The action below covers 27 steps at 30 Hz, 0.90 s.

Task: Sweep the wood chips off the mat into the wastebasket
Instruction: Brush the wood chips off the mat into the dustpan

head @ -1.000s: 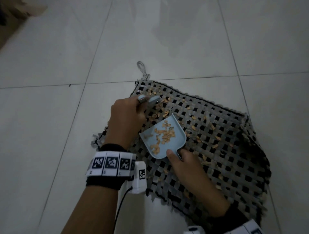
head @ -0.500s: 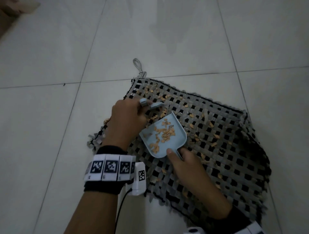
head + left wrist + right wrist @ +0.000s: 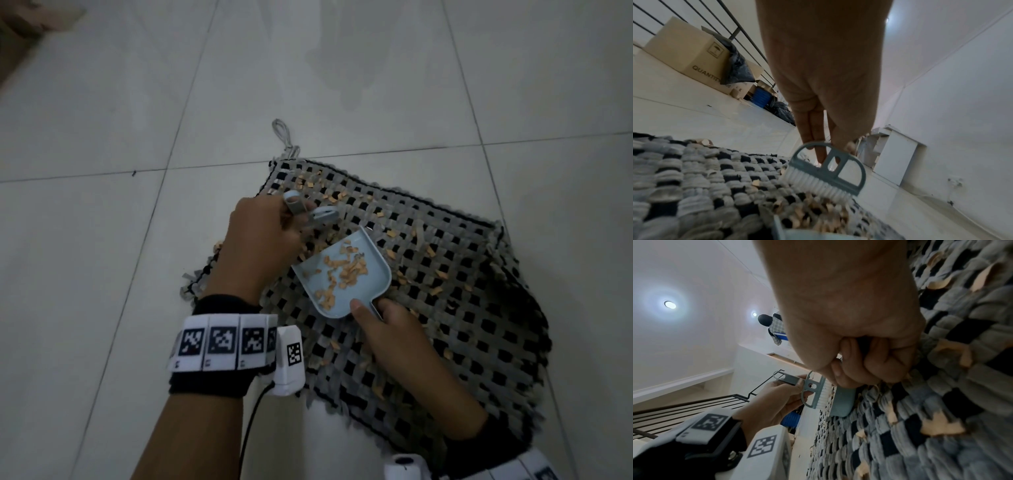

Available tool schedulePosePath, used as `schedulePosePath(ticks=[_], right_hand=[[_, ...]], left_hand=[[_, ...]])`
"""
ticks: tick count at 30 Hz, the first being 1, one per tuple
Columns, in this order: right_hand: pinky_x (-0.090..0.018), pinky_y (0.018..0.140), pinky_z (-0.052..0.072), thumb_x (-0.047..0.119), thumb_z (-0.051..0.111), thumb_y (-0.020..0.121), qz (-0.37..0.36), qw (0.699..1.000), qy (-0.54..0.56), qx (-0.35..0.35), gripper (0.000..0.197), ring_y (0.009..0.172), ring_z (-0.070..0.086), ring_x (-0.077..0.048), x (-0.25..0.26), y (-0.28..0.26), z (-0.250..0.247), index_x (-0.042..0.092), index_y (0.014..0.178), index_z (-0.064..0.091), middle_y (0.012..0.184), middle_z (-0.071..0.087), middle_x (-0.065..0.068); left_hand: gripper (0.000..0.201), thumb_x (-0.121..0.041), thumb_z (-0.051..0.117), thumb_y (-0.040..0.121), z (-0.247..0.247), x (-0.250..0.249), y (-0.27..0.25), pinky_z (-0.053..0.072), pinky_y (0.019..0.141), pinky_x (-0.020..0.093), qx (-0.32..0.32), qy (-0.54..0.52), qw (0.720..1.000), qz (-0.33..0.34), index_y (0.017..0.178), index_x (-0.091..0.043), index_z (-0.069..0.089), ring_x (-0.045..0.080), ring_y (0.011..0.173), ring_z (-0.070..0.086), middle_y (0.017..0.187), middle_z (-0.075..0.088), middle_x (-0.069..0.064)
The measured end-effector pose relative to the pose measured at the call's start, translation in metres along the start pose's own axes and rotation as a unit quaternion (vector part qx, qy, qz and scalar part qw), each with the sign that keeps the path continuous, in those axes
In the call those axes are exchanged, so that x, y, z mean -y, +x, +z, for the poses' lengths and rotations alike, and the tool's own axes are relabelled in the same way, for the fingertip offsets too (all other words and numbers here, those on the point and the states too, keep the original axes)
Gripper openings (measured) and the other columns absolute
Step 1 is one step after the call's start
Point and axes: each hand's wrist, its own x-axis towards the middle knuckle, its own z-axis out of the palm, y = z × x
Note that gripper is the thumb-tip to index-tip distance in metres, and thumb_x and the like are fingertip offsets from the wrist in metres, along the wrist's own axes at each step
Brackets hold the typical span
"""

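Your left hand (image 3: 260,246) pinches the handle of one small blue-grey brush (image 3: 824,172), fingers curled round it, and the white bristles sit right on the mat (image 3: 479,308), just beyond the open lip of the dustpan (image 3: 342,274). Your right hand (image 3: 394,339) is clamped on the dustpan's short handle, thumb on top at the rear edge, the fingers folded underneath against the weave. That's one brush and one dustpan, a tool in each hand, and the two tools nearly meet mouth to bristles.

Inside the dustpan lies a loose heap of wood chips (image 3: 346,270), too many and too jumbled to count, gathered toward its middle and back. A thick cluster of chips lies between the bristles and the dustpan's lip in the left wrist view. More chips are scattered over the mat on every side of the dustpan: a band beyond it toward the far edge, a sprinkling to its right, and a few nearer you beside your right hand. At least one chip sits off the mat's left fringe, on the floor (image 3: 102,274) beside your left hand.

The one mat is woven in grey and black checks, lying flat on pale tiles, with a single cord loop (image 3: 282,133) at its far corner beyond the dustpan. Well beyond the mat, the left wrist view shows two cardboard boxes (image 3: 688,55) by a dark railing.
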Motion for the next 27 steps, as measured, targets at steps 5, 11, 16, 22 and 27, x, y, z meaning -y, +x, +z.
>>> schedulePosePath(ticks=[5,11,16,22,27], right_hand=[[-0.026,0.053,0.041,0.049,0.05,0.096,-0.003,1.0,0.003,0.004,0.033,0.055,0.05,-0.014,0.0,-0.002,-0.001,0.02,0.097,0.066,0.066,0.055,-0.001],[-0.028,0.055,0.04,0.048,0.05,0.097,-0.004,1.0,-0.013,0.008,0.041,0.058,0.049,-0.018,0.0,-0.003,-0.002,0.011,0.101,0.067,0.067,0.052,-0.005],[-0.025,0.055,0.041,0.046,0.05,0.097,0.003,1.0,-0.023,0.012,0.045,0.064,0.052,-0.02,-0.001,-0.006,-0.005,0.005,0.107,0.066,0.074,0.057,-0.015],[-0.024,0.051,0.035,0.046,0.05,0.098,0.008,0.999,-0.028,0.016,0.05,0.056,0.045,-0.019,-0.002,-0.008,-0.006,-0.002,0.104,0.065,0.067,0.048,-0.009],[-0.026,0.051,0.034,0.045,0.05,0.098,0.018,0.999,-0.038,0.014,0.051,0.052,0.044,-0.021,-0.002,-0.009,-0.01,-0.003,0.107,0.064,0.066,0.049,-0.01]], left_hand=[[0.026,-0.013,0.068,0.087,0.0,-0.009,-0.008,0.042,0.067,0.019,0.049,0.007,0.999,-0.009,0.105,-0.029,0.078,0.009,0.075,0.063,0.089,0.077,-0.002],[0.021,-0.013,0.065,0.09,0.003,-0.021,-0.008,0.056,0.072,0.035,0.004,0.016,1.0,-0.013,0.104,-0.023,0.078,0.022,0.077,0.068,0.086,0.075,0.004],[0.022,-0.019,0.064,0.094,0.0,-0.018,-0.022,0.045,0.066,0.012,0.073,-0.041,0.995,-0.049,0.108,-0.028,0.077,0.006,0.08,0.063,0.09,0.071,-0.01],[0.025,-0.017,0.062,0.096,-0.003,-0.023,-0.03,0.046,0.065,0.021,0.004,-0.039,0.998,-0.043,0.115,-0.027,0.075,0.015,0.081,0.066,0.098,0.076,0.003],[0.022,-0.018,0.063,0.096,-0.005,-0.023,-0.036,0.042,0.065,0.01,0.081,-0.062,0.993,-0.056,0.112,-0.026,0.076,0.004,0.077,0.06,0.097,0.075,-0.005]])
